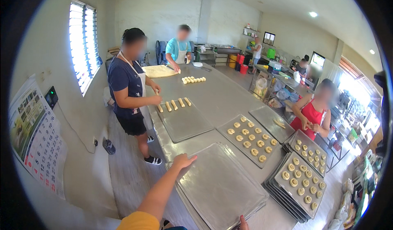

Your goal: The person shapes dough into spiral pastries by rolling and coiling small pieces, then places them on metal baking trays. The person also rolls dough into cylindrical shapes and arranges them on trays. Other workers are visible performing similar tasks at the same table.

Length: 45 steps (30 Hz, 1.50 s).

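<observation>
A bare metal baking tray (223, 185) lies on top of a few similar trays at the table's near end, slightly out of line with them. At its far left corner, my left hand (184, 161) grips the rim, the thumb side lying over the top. Only part of my right hand (243, 222) shows, at the tray's near edge; the digits press against the rim and the rest is cut off below the frame. To the right stands a tall stack of trays (286, 189), its top one carrying coiled dough rolls (303, 177).
Along the steel table (221, 91) lie a tray of dough sticks (186, 119), a tray of coiled rolls (247, 138) and a dough sheet (159, 71). Co-workers stand at the left (127, 78), far end (178, 50) and right (313, 111). A calendar (39, 136) hangs on the left wall.
</observation>
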{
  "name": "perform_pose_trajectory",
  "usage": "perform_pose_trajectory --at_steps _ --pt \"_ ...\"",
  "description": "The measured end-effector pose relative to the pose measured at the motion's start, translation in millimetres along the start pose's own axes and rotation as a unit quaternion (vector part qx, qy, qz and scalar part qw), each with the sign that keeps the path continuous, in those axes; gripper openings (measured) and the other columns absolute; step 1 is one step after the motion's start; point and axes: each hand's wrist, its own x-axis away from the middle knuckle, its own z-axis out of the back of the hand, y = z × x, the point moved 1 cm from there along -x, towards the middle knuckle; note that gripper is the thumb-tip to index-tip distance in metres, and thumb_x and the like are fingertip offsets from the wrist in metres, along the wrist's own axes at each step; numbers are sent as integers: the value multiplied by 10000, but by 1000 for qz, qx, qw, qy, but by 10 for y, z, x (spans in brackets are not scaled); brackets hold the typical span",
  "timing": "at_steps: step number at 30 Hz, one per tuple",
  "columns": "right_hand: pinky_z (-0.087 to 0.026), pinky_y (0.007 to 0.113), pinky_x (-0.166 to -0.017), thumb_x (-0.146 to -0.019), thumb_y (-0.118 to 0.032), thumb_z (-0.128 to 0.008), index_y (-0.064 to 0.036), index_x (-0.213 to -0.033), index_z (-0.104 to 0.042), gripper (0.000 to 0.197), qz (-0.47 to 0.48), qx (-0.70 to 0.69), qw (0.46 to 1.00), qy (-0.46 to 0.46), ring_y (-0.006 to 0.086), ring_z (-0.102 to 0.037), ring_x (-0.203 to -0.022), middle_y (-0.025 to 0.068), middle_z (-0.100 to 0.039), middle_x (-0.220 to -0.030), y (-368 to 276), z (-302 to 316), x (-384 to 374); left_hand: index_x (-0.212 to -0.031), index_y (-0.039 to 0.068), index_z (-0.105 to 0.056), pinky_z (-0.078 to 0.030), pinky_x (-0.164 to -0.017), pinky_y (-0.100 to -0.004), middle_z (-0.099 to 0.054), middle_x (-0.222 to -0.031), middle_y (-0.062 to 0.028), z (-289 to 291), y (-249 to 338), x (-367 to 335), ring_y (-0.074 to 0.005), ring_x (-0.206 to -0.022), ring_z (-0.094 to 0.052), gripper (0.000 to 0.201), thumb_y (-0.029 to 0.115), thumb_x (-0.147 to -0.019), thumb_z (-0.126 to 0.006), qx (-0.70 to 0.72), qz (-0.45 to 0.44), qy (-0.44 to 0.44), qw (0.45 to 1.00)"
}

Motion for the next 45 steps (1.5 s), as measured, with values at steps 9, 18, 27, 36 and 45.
perform_pose_trajectory --at_steps 9,18,27,36,45 --pt "-496 478 -811 -891 -692 -485 -142 -1405 -467 753 1 -19 996 -90 304 -553 -1060 116 -567 -1204 -121 257 243 -1266 -54 -574 -417 -1040 -462 -571 -1299 -280 -120 102 418 -392 -1242 -540 924 763 -861 -426 18 23 9 1000" --pt "-362 650 -996 -894 -706 -405 -155 -1555 -162 894 -1 -214 967 -138 436 -349 -1346 195 -247 -1546 113 567 -134 -1421 -68 -414 -369 -1101 -406 -178 -1559 -324 189 486 1276 -427 -1361 -409 738 513 -976 -508 219 -129 142 957" --pt "-366 650 -1002 -913 -707 -348 -157 -1555 -177 862 -20 -220 962 -160 437 -338 -1348 188 -228 -1554 31 586 -105 -1383 8 -508 -461 -1003 -362 -139 -1585 -296 1138 1746 1611 -328 -1304 -516 591 430 -974 -570 366 -220 33 904" --pt "-375 693 -979 -897 -728 -379 -129 -1535 -197 894 21 -226 965 -132 467 -364 -1324 246 -258 -1519 154 561 -197 -1303 42 -589 -325 -1131 -422 -328 -1527 -270 443 1379 1786 -373 -1437 -312 455 352 -970 -600 222 -320 107 915" --pt "-368 622 -1015 -902 -714 -387 -149 -1533 -245 859 37 -200 969 -139 416 -374 -1335 181 -289 -1536 133 481 -48 -1469 14 -355 -229 -1171 -467 -280 -1520 -323 -637 -2 2597 -434 -1438 -254 750 360 -894 -690 328 24 313 891"
